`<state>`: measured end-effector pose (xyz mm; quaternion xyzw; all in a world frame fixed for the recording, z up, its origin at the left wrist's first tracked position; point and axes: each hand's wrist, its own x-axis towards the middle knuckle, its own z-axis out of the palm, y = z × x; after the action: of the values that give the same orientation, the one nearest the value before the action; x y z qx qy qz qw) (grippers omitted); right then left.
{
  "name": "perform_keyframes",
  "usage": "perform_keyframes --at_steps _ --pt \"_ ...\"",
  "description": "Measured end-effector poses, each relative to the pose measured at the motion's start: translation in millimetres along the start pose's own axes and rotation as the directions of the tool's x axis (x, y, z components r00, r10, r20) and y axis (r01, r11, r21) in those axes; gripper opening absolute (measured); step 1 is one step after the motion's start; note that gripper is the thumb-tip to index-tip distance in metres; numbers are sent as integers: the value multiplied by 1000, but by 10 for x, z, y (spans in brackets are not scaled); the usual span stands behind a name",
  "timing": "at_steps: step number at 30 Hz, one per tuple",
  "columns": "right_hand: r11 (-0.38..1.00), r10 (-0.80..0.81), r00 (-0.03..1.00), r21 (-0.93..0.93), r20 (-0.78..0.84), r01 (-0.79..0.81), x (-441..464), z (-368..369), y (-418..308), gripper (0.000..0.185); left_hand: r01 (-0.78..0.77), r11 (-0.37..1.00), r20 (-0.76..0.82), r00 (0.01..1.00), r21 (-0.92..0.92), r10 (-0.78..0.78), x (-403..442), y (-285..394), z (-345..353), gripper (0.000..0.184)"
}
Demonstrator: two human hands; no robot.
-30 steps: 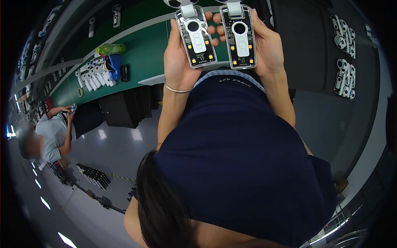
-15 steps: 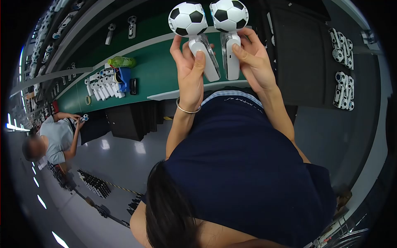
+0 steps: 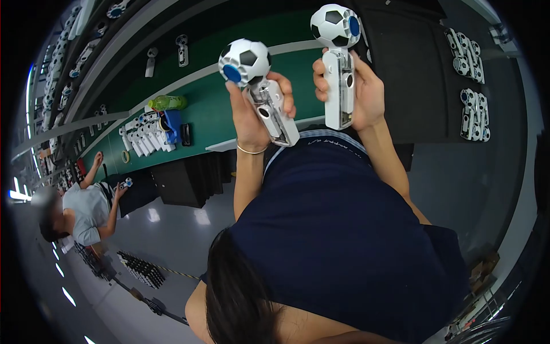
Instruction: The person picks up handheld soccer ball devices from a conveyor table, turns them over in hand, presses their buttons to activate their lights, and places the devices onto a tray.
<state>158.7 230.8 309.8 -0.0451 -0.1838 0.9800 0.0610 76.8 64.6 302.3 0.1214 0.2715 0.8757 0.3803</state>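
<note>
My left hand (image 3: 249,120) is closed around a handheld device (image 3: 274,114) with a white handle and a round head patterned like a soccer ball. Its blue disc faces down and left, and a clear panel with parts inside shows along the handle. In my right hand (image 3: 368,96) is a matching handheld device (image 3: 334,86), held nearly upright, with its blue disc to the right. The two stand apart over the front edge of the green workbench (image 3: 215,123). Exactly what kind of device they are, I cannot tell.
On the bench to the left are a row of white handles (image 3: 143,137), a blue holder (image 3: 173,126), a green bottle (image 3: 167,102) and a tape roll (image 3: 125,155). More soccer-ball devices (image 3: 474,114) lie on the right. A co-worker (image 3: 86,206) holds a similar one at the left.
Both devices have turned to show their clear panels and blue discs. They have moved apart, the left one lower. The co-worker has raised one hand toward the bench.
</note>
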Motion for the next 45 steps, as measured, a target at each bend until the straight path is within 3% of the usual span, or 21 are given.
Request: perform_keyframes --at_steps 2,6,8,11,13,14,15,17,20,23,30,33,34,36,38,39,40,41,42,43,45 --pt "998 -45 992 55 120 39 -4 -139 -21 52 21 996 63 998 88 -27 -12 9 -110 75" --pt "996 -92 996 -8 -6 92 -143 -362 -165 55 102 993 44 994 -57 -100 -4 33 -27 66" --pt "982 -179 978 -84 -110 171 -244 -515 -387 51 114 993 -16 993 25 -114 -3 30 -56 64" --pt "918 -327 894 -328 -307 223 -455 -870 -878 38 187 949 25 982 -254 -187 3 -6 -199 62" --pt "738 -457 806 -666 -376 108 -559 -1096 -1308 27 218 903 93 976 -370 -198 22 -33 -251 60" --pt "609 -491 743 -789 -454 -80 -580 -1249 -1522 25 219 876 53 974 -429 -218 31 -32 -251 59" --pt "72 -644 690 -923 -332 -377 -616 -1435 -1757 26 218 847 14 970 -485 -241 38 -22 -250 59" --pt "-435 -763 644 -689 -60 -580 -595 -1646 -2042 28 227 888 -5 968 -400 -250 44 17 -254 59" --pt "-414 -868 497 -550 -2 -725 -455 -2033 -2466 28 220 967 -3 975 -129 -222 51 95 -220 63" --pt "-520 -851 425 -382 309 -764 -339 -2511 -2828 27 195 980 -57 980 43 -192 4 126 -16 66" --pt "-467 -870 354 -348 342 -813 94 -2667 -3050 34 263 963 -97 962 66 -256 -34 -21 95 68" --pt "-356 -906 152 -517 395 -779 158 -2555 -2953 37 320 942 -167 939 102 -301 -41 -96 123 68" --pt "-388 -897 104 -656 429 -647 159 -2269 -2781 36 331 934 -195 933 138 -302 -35 -121 115 67" --pt "-501 -861 242 -825 447 -260 149 -1768 -2281 36 363 878 -210 928 312 -309 20 -182 105 64" --pt "37 -746 648 -960 157 276 43 -1172 -1569 29 431 804 -264 900 410 -347 101 -255 170 58" --pt "365 -484 872 -888 75 279 -65 -974 -1233 34 454 757 -290 890 470 -353 144 -317 191 55" --pt "678 -213 964 -686 161 265 -145 -790 -932 42 432 699 -231 901 570 -368 205 -382 229 50" --pt "734 -55 964 -644 260 216 -203 -639 -650 51 422 561 -144 870 712 -472 306 -416 274 47" --pt "395 -149 940 -852 308 342 -347 -409 -541 56 371 412 -81 817 832 -572 389 -425 313 45" --pt "320 -174 976 -930 130 181 -402 -348 -483 63 402 354 -126 792 845 -597 449 -455 344 42" --pt "466 -261 964 -868 49 170 -522 -440 -503 58 383 240 -118 710 892 -695 586 -503 332 39"
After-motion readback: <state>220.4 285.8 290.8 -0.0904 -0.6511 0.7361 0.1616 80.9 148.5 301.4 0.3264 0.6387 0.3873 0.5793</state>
